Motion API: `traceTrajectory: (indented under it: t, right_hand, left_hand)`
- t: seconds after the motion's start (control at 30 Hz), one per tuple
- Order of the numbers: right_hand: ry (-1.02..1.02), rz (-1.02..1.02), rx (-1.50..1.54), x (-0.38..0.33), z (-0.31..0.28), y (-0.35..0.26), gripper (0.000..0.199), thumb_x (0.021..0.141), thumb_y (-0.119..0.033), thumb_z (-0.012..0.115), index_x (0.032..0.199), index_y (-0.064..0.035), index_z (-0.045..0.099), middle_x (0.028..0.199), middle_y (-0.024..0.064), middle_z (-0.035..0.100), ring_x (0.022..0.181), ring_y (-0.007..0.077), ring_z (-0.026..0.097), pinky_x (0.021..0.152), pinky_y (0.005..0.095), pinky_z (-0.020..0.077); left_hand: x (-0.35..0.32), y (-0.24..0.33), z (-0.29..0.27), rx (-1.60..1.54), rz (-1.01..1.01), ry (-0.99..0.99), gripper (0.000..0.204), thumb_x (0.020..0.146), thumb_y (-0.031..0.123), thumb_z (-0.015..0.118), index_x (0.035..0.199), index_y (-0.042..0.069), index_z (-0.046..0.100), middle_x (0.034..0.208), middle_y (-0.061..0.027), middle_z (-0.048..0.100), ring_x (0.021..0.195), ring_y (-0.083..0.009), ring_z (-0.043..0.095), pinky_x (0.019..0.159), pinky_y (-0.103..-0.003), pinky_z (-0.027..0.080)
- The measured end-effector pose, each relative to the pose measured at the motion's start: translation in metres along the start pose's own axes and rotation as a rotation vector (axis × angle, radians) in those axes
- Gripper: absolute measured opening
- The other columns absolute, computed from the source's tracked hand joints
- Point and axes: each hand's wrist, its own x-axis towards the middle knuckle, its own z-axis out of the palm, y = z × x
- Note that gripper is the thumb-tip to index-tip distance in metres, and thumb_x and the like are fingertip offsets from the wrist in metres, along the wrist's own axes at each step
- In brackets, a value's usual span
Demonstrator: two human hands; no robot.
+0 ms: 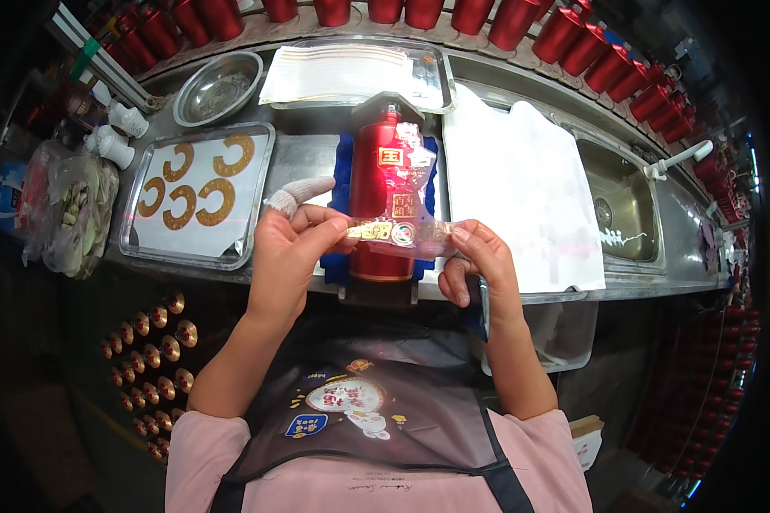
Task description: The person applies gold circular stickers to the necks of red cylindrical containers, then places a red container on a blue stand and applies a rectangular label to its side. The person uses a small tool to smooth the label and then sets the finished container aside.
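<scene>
Squarely between two hands, a printed clear strip spans a red bottle

The see-through strip (402, 237) is glossy and slightly wrinkled, with gold lettering and a round emblem. It stretches left to right across the near part of the metallic red bottle (370, 184), which bears gold emblems and clear, shiny film, its neck at the far end. The left hand (281, 252) has its grip pinched closed on the strip's left end; the right hand (488, 256) pinches the other, a dark flat piece (479, 312) against its lower fingers.

On the surface (295, 156), the left tray (259, 184) contains five golden-brown C-shaped pieces on white paper. A round metal bowl (185, 103), far left, has unclear contents; the far tray (432, 73) bears stacked white sheets (338, 75).
</scene>
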Motion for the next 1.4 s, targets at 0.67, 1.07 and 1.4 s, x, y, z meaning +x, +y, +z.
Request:
traceTrajectory:
  t: [0.67,1.07,1.4]
  right_hand:
    - [0.14,0.024,-0.177,0.005,-0.02,0.038,0.017,0.098,-0.016,0.065,0.105,-0.0014,0.059,0.076,0.0064,0.065,0.04,0.0084,0.048,0.041,0.023,0.0385]
    - [0.055,-0.794,-1.27,0.024,0.003,0.001,0.068,0.096,-0.035,0.07,0.157,-0.0216,0.044,0.119,0.0207,0.059,0.094,0.03,0.068,0.075,0.0389,0.0567]
    - [-0.057,-0.534,-1.46,0.028,0.017,-0.003,0.073,0.091,-0.05,0.072,0.156,-0.0301,0.045,0.132,0.0225,0.053,0.105,0.038,0.066,0.085,0.0429,0.0568]
  left_hand:
    - [-0.007,-0.035,-0.021,0.087,0.027,-0.001,0.043,0.094,-0.002,0.065,0.135,-0.004,0.052,0.097,-0.0105,0.071,0.084,-0.0137,0.07,0.078,-0.026,0.056]
    - [-0.004,-0.023,-0.01,1.057,0.569,-0.273,0.124,0.069,0.03,0.093,0.162,0.003,0.015,0.155,-0.0237,0.04,0.141,-0.0408,0.044,0.123,-0.057,0.019]
    - [0.013,-0.038,-0.032,0.827,0.437,-0.451,0.128,0.068,0.03,0.094,0.163,0.003,0.012,0.169,-0.0216,0.015,0.156,-0.0381,0.021,0.126,-0.043,0.02]
